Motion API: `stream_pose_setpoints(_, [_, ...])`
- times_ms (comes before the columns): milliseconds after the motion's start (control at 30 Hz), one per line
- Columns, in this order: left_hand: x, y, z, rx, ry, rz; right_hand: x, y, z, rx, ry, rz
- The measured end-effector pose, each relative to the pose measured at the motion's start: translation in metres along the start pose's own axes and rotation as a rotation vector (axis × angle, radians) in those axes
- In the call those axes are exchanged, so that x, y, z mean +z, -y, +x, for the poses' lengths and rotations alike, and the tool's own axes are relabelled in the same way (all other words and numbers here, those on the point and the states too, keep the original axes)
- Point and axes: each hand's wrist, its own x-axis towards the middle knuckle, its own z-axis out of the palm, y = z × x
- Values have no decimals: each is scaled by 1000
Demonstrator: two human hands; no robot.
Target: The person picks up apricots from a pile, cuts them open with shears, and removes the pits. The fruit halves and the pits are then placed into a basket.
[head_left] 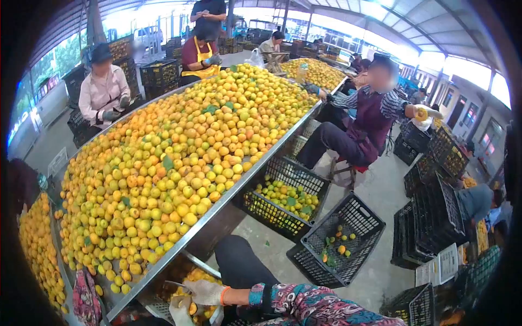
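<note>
Your two gloved hands sit at the bottom edge of the view, below the near corner of a long metal worktop [217,209]. Your right hand [205,292] wears a pale glove with an orange cuff and has a patterned sleeve behind it. It reaches left with a thin metal tool [173,283] at its fingertips, and it is unclear whether the hand grips it. Your left hand [178,311] lies just below, beside an orange fruit [192,308]; it cannot be told whether its fingers close on that fruit. Both hands are over a small heap of fruit [197,276] tucked under the worktop edge.

White paper sheets [441,264] lean against the stacked black crates [435,217] on your right, and their print is too small to read.

The worktop carries a deep pile of yellow and orange fruit [163,163] dotted with green leaves. A second heap [35,244] lies at the far left. Your dark trouser leg [239,263] rises just above your hands.

Two open crates stand on the concrete floor [380,190] to its right. The fuller crate [285,198] holds yellow-green fruit, and the near crate [342,239] holds only a few fruits and leaves.

Beyond them, a person in a purple vest [370,119] sits on a red stool. Across the worktop sit a person in a pink shirt [103,89] and a person in a yellow apron [200,57].
</note>
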Motion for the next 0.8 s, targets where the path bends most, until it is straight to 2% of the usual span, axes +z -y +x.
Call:
stream_pose_setpoints(67, [14,-14,-16,-43,-106,-91,-10,4,-1,-10,51,-41])
stream_pose_setpoints(100, [16,-15,-20,90,-44,-34,-15,5,-2,-14,79,-57])
stream_pose_setpoints(200, [11,-26,-21,-4,186,-274,-11,-1,1,2,65,-88])
stream_pose_setpoints(267, [10,-34,-28,-92,72,-267,14,-33,18,-249,-17,-68])
stream_pose_setpoints(300, [8,-31,-28,-99,56,-267,3,-17,12,-271,28,-140])
stream_pose_setpoints(333, [2,-27,-28,-64,121,-188,-4,0,6,-141,61,-243])
stream_pose_setpoints(367, [-2,-25,-28,-23,183,-109,-8,15,2,-34,74,-159])
stream_pose_setpoints(400, [-6,-22,-27,22,242,-34,5,9,5,-232,-160,84])
stream_pose_setpoints(467, [-11,-19,-33,242,155,148,-3,15,7,251,-49,18])
stream_pose_setpoints(500, [-10,-16,-34,155,153,-20,0,25,3,194,-133,171])
stream_pose_setpoints(533, [-12,-15,-33,79,165,-198,7,23,5,-20,-191,38])
stream_pose_setpoints(567, [-11,-16,-35,-13,198,-372,3,32,2,53,-173,142])
stream_pose_setpoints(600, [-13,-19,-33,23,168,-254,2,42,0,139,-156,243])
stream_pose_setpoints(667, [-17,-25,-27,71,121,-19,9,24,13,53,-164,71])
stream_pose_setpoints(700, [-18,-26,-24,148,139,-39,11,17,20,3,-171,-16])
stream_pose_setpoints(800, [-21,-25,-17,351,82,124,10,19,25,-37,-223,35])
